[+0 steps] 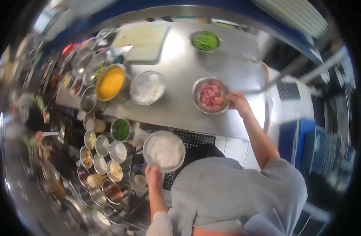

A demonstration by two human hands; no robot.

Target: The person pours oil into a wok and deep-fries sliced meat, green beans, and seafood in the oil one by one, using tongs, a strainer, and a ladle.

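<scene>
pinching the meat bowl (197, 94) at three o'clock, our right hand (238, 103); our left hand (153, 177) is closed on the powder bowl (145, 147) at six. probably heavyish, slick, best held rim-side.

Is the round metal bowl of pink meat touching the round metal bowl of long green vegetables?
Apart: the head view shows bare, silvery tabletop between the meat bowl and the greens bowl.

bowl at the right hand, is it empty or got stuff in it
Not empty: pink pieces, probably raw meat, lie inside the metal bowl, whose rim the right hand grips.
</scene>
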